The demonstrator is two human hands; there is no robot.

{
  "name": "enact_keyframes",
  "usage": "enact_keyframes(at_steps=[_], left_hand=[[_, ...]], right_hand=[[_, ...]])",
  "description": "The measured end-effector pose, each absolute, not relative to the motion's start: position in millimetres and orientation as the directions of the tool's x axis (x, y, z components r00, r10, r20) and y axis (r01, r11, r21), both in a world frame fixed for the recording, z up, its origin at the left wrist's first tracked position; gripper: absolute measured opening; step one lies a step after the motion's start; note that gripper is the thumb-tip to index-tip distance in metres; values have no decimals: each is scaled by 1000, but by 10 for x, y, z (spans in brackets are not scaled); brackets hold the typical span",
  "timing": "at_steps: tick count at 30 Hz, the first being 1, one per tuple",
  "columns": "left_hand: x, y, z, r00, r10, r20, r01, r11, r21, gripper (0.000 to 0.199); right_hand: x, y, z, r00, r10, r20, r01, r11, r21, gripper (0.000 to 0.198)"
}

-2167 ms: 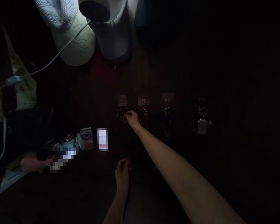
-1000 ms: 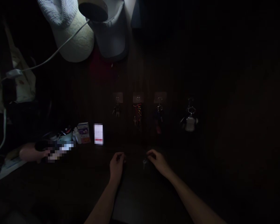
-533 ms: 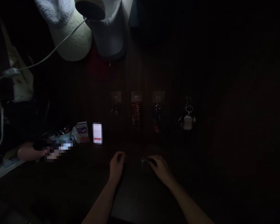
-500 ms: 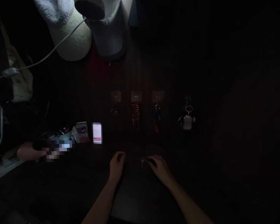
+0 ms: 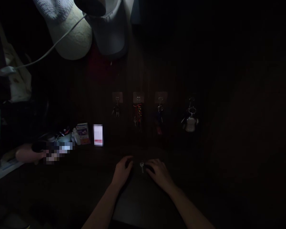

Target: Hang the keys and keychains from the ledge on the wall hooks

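A small silver key [image 5: 141,167] shows between my two hands, low over the dark surface. My right hand [image 5: 158,171] is closed, its thumb and fingertips pinched just at the right of the key; the exact spot of contact is too dark to see. Left of the key, my left hand [image 5: 122,170] has its thumb and fingers curled together. Whatever its fingertips may hold is lost in the shadow.
Bunches of keys hang from hooks ahead: a small bunch [image 5: 117,111], one with red cord [image 5: 138,114], a blue one [image 5: 160,116] and one with a pale fob [image 5: 190,124]. A lit phone [image 5: 98,135], box [image 5: 83,133] and pink object [image 5: 27,153] are at left; caps [image 5: 73,38] hang above.
My right hand has moved a little left, and the key has shifted left with it. My left hand has come slightly right, so the gap between the hands is narrower.
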State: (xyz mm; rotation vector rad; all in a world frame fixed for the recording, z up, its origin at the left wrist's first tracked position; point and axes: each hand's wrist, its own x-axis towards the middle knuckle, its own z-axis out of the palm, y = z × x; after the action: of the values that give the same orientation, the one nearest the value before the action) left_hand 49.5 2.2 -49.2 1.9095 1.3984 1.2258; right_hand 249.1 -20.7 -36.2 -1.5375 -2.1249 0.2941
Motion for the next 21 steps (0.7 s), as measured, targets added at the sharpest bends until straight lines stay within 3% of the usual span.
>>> enact_keyframes(at_steps=[8,13,21], left_hand=[[550,-61,-425,318,884,344,724,-460,514,36],[547,-52,-427,331,882,336,734,-464,495,38],[542,-48,-414,340,875,344,721,-477,502,19]], right_hand=[[2386,-222,-364,-405,868,287,710,497,-499,31],[2394,-218,-385,-438,852,289,688,524,-502,33],[2388,-227,-371,-424,852,307,684,524,-508,27]])
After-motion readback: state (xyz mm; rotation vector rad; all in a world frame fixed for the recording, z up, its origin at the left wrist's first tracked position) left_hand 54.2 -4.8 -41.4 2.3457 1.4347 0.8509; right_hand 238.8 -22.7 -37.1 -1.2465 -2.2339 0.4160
